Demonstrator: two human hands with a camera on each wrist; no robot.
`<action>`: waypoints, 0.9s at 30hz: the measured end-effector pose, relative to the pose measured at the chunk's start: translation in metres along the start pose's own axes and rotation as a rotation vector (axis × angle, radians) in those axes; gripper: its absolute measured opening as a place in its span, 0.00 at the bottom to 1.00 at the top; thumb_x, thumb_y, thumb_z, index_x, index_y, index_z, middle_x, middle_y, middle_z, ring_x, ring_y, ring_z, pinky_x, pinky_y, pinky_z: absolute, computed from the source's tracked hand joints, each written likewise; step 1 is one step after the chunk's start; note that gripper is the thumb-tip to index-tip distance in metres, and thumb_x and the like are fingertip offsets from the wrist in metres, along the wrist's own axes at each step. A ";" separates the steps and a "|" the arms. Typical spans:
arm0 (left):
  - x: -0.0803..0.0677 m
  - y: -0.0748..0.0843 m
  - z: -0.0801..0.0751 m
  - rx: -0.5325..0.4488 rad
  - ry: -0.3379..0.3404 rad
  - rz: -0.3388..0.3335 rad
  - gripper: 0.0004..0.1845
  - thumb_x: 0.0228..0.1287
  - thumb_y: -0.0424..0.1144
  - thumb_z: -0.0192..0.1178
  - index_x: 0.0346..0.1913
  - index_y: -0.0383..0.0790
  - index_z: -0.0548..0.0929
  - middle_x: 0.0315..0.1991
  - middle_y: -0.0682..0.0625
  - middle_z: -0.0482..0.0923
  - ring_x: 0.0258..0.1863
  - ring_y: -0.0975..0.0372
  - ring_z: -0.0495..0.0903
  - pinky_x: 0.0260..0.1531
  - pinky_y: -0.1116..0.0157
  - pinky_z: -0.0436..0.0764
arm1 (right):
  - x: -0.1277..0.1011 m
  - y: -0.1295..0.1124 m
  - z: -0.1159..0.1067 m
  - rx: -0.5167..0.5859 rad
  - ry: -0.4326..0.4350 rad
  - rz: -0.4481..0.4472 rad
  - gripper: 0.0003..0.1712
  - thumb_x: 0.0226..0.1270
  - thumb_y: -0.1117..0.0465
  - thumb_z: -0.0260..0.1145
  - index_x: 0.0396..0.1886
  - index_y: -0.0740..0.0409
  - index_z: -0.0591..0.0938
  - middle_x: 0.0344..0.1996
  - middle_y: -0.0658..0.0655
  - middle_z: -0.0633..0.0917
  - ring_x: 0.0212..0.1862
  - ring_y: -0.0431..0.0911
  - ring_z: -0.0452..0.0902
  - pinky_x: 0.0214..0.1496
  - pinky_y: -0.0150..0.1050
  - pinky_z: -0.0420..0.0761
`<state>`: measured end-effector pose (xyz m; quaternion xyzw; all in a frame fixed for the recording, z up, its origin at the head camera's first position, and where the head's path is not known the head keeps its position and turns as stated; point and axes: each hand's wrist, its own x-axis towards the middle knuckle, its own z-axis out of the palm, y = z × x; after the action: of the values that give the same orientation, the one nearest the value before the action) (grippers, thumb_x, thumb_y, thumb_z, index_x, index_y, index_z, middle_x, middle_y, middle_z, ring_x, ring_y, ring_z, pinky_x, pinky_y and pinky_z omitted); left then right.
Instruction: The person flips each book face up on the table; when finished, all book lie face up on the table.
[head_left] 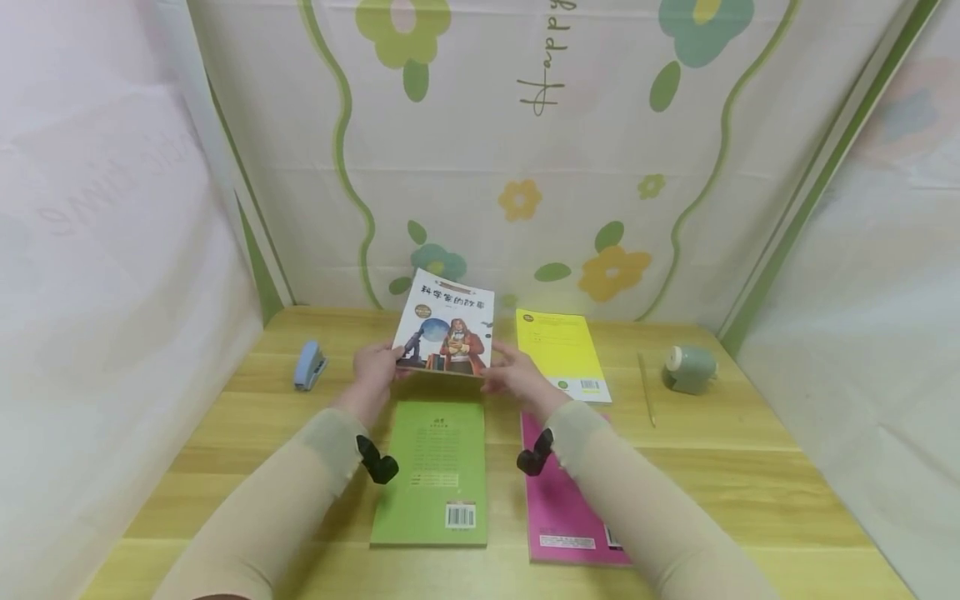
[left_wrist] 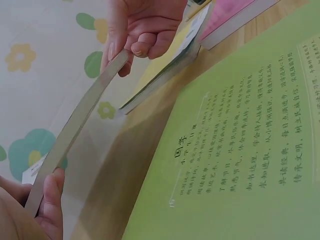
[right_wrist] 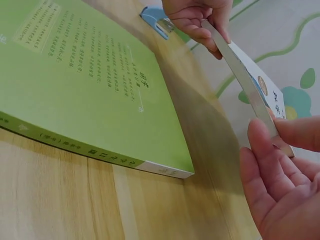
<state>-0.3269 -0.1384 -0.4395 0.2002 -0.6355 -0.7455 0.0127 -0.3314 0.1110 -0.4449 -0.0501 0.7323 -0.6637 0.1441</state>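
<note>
- The illustrated book (head_left: 446, 325) is held above the wooden table (head_left: 750, 467), raised off it, at about 12 o'clock from the green book (head_left: 431, 471).
- Its front cover faces the head camera; the long axis runs from bottom edge up to the top edge, which tilts away toward the backdrop and slightly to 1 o'clock.
- The left hand (head_left: 375, 367) pinches the book's lower left corner, thumb on the cover.
- The right hand (head_left: 517, 379) grips the lower right corner, thumb on the front and fingers behind.
- In the wrist views the book shows only edge-on as a thin grey strip, so its cover is barely legible there.
- The pink book (head_left: 558, 508), at 3 o'clock from the green one, is partly covered by the right forearm.
- The yellow book (head_left: 558, 350) lies at 3 o'clock from the held book, its near left corner behind the right hand.
- A blue stapler (head_left: 308, 365) sits at 9 o'clock, a pencil (head_left: 646, 389) and green sharpener (head_left: 688, 367) at 3 o'clock.
</note>
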 end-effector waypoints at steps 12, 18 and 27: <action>0.003 -0.015 0.007 -0.005 0.005 -0.034 0.21 0.71 0.30 0.55 0.63 0.22 0.70 0.51 0.29 0.78 0.23 0.61 0.82 0.30 0.67 0.86 | 0.009 0.012 0.000 0.004 0.070 0.054 0.41 0.62 0.73 0.65 0.75 0.56 0.63 0.44 0.66 0.83 0.31 0.50 0.82 0.43 0.45 0.85; 0.011 -0.022 0.009 -0.002 0.007 -0.048 0.22 0.70 0.28 0.56 0.63 0.20 0.69 0.50 0.28 0.78 0.21 0.60 0.83 0.29 0.66 0.86 | 0.014 0.019 0.000 -0.008 0.075 0.085 0.43 0.61 0.74 0.65 0.76 0.55 0.62 0.41 0.63 0.83 0.29 0.47 0.82 0.45 0.45 0.85; 0.023 -0.024 0.007 0.091 0.007 -0.072 0.24 0.70 0.30 0.57 0.64 0.20 0.68 0.50 0.27 0.78 0.20 0.59 0.83 0.27 0.66 0.86 | 0.018 0.019 0.000 0.012 0.107 0.119 0.43 0.63 0.72 0.65 0.76 0.55 0.61 0.43 0.64 0.83 0.33 0.51 0.83 0.44 0.44 0.85</action>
<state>-0.3445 -0.1331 -0.4681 0.2262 -0.6609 -0.7152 -0.0211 -0.3458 0.1080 -0.4667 0.0302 0.7366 -0.6600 0.1442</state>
